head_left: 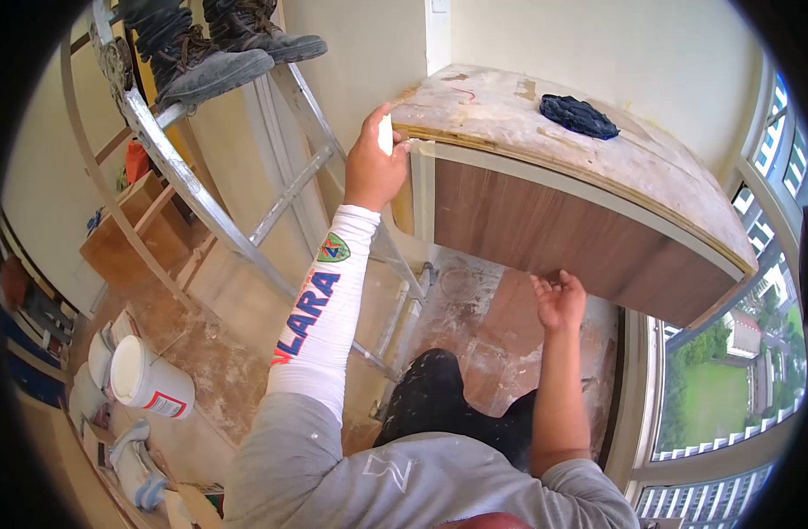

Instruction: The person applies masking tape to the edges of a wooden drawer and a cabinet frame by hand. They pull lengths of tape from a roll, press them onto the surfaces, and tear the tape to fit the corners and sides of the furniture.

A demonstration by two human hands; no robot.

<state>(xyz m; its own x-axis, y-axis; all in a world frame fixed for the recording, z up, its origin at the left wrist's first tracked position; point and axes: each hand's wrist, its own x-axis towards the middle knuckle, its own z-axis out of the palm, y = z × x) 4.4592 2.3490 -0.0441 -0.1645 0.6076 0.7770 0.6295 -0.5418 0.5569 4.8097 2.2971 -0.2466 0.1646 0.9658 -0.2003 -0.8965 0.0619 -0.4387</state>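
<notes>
Where the view starts, shirt: grey shirt (404,476) at bottom edge, dark paint-flecked trousers (439,388) just beyond.
R arm: bare, runs up from the shoulder, elbow nearly straight, wrist bent back a bit.
R hand (558,300): under the lower edge of the front panel (545,229); palm turned up, fingers loosely curled. Grip wide, holding nothing. Can't tell if fingertips touch the edge.
L arm: in a white sleeve (325,309) w/ blue-red lettering, raised steeply, elbow slightly bent.
L hand (373,167): back of hand toward the camera, up at the near-left corner of the table. Grip closed on a white piece, thumb on one side, fingers on the other.
White piece (385,134): small, flat, upright in the L hand, set against the table's corner edge.
Table (668,176): built-in, rough top smeared w/ pale filler; wood-veneer front panel below, pale strip along its top edge.
Cloth (578,116): dark blue, crumpled, lying on the tabletop toward the wall, well apart from both hands.
Ladder (201,198): metal, leaning left of the table, just beside the L arm.
Boots (219,48): another person's worn pair on a ladder rung, top left.
Floor (237,370): dusty; white bucket (148,375) lower left.
Window (730,388): right side, buildings and green outside.
</notes>
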